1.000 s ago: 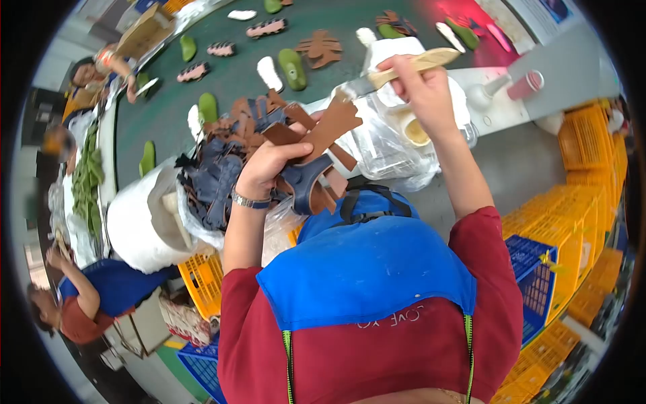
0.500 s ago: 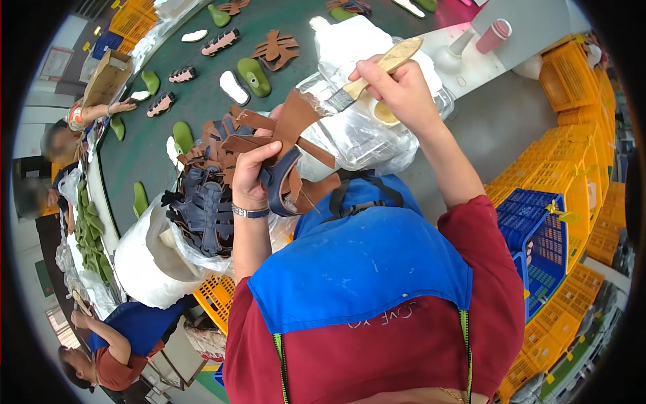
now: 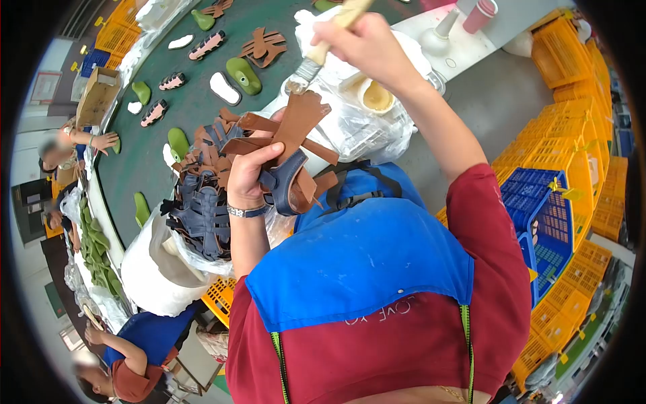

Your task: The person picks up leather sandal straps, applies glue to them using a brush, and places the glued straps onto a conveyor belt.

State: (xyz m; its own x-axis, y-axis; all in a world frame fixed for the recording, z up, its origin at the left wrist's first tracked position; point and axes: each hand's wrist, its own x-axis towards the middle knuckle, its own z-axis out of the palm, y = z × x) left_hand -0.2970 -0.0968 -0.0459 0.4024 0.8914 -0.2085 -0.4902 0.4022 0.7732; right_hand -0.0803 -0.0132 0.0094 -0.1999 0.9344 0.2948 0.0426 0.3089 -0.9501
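Observation:
My left hand (image 3: 250, 174) is closed around a sandal upper (image 3: 303, 124) of brown leather straps with a navy strap, held up with its wide end pointing away from me. In my right hand (image 3: 370, 50) is a wooden-handled paintbrush (image 3: 321, 50). The brush's pale, wet-looking bristles are at the top edge of the wide brown strap; I cannot tell whether they touch it. To the right of the upper, a tub of yellowish glue (image 3: 377, 98) sits among clear plastic wrap (image 3: 367, 135). Beside my left wrist lies a heap of navy and brown uppers (image 3: 202, 209).
Green shoe lasts (image 3: 243, 75), white soles (image 3: 225, 89) and other uppers (image 3: 263, 47) lie on the green conveyor belt (image 3: 151, 178). A white bucket (image 3: 158, 269) stands at left. Yellow crates (image 3: 538, 135) and a blue crate (image 3: 542, 222) line the right. Co-workers are at left.
My right hand and the brush have moved up and left, from the right side of the brown strap to its top edge. Items on the belt have shifted slightly left in view.

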